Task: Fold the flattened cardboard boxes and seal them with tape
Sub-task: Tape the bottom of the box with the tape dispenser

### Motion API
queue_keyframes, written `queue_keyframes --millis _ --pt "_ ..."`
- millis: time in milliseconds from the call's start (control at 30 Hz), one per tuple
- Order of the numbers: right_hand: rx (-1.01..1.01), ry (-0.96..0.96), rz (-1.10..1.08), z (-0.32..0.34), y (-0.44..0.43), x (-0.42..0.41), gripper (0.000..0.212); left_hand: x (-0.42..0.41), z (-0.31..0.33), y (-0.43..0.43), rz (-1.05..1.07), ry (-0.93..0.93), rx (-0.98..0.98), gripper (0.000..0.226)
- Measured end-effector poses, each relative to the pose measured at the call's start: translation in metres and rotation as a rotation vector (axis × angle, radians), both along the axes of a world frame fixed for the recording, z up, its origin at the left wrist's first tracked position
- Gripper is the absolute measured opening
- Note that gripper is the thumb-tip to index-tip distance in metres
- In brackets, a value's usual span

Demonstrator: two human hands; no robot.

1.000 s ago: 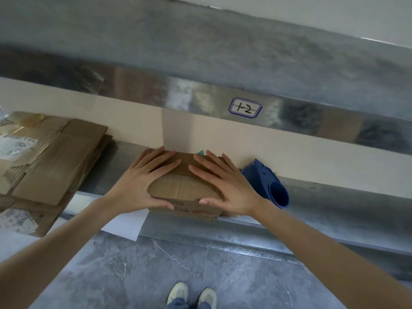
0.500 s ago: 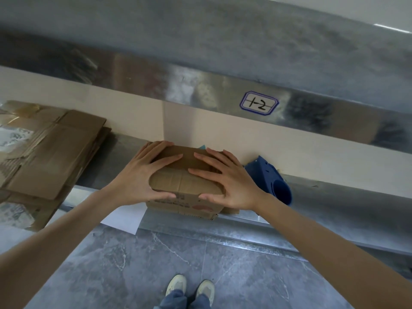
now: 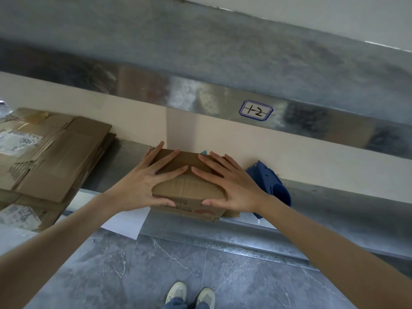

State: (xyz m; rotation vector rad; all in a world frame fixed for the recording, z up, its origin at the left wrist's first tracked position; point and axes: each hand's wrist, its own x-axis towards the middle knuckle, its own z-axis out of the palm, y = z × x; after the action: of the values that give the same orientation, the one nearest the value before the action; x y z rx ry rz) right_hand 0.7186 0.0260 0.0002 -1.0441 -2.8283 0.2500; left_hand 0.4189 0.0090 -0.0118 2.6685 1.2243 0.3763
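Observation:
A small brown cardboard box [image 3: 187, 190] stands on the metal shelf [image 3: 312, 210] near its front edge, top flaps folded down. My left hand [image 3: 147, 181] lies flat on the left half of the top, fingers spread, thumb along the front edge. My right hand [image 3: 231, 184] presses the right half the same way, thumb at the front edge. Both index fingertips nearly meet over the middle seam. A blue tape dispenser [image 3: 272, 186] lies on the shelf just right of the box, partly behind my right wrist.
A stack of flattened cardboard boxes [image 3: 51, 157] lies on the shelf at the left. A white sheet of paper [image 3: 124, 224] hangs over the shelf edge below the box. A label reading 1-2 [image 3: 256, 110] is on the upper metal rail. Grey tiled floor and my shoes are below.
My hands have slid a little closer together on the box top and press the flaps flatter. The view has shifted slightly; the box stays in place.

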Motion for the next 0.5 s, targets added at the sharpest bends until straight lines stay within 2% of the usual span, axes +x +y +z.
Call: queue_keyframes --millis 167,300,400,500 --pt "-0.019 0.0 0.01 0.003 0.001 -0.002 0.061 -0.002 0.001 0.002 -0.014 -0.01 -0.022 0.079" --pt "-0.007 0.053 -0.026 0.001 -0.001 -0.002 0.068 0.0 -0.001 0.001 0.015 -0.057 -0.011 0.079" --pt "-0.044 0.207 -0.105 -0.004 -0.005 -0.001 0.079 0.004 -0.007 -0.003 0.101 -0.249 -0.032 0.085" --pt "-0.099 0.381 -0.154 -0.014 -0.007 -0.003 0.075 0.008 -0.011 -0.006 0.208 -0.438 -0.124 0.091"
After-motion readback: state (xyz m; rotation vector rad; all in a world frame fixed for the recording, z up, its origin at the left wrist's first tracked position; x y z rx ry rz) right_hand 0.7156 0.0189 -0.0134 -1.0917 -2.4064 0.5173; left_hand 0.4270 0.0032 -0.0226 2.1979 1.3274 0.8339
